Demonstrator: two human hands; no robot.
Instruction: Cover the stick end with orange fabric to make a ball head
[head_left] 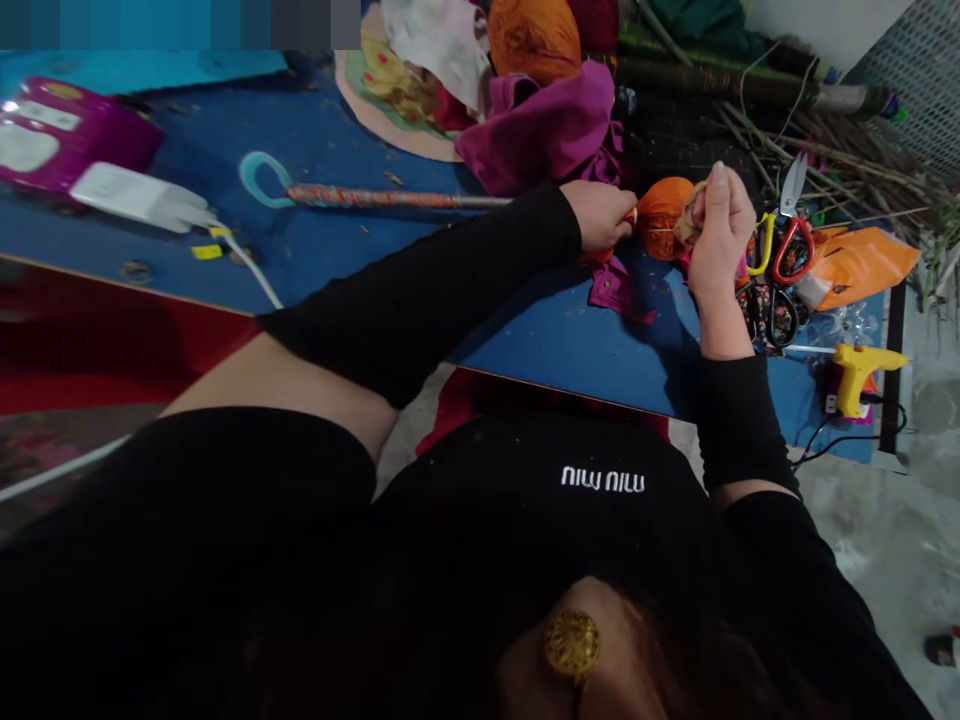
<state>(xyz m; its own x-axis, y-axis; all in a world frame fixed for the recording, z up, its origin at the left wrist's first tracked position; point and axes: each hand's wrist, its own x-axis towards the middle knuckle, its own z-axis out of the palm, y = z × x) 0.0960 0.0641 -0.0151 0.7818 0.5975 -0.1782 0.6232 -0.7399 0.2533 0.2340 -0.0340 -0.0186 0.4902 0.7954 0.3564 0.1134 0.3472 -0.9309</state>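
My left hand is closed on the left end of a round, orange cloth bundle, just above the blue table. A thin pale line crosses the bundle's front. To its right, my right hand is raised with its fingers pinched together. A small tan, patterned piece shows beside those fingers; whether they grip it or a thread, I cannot tell. A stick wrapped in orange, with a light-blue loop at its left end, runs behind my left sleeve. Purple cloth strips hang below my left hand.
Red-and-yellow-handled scissors and black-handled scissors lie right of my right hand. A yellow glue gun rests near the right edge. Purple cloth is heaped at the back. A white power strip lies left.
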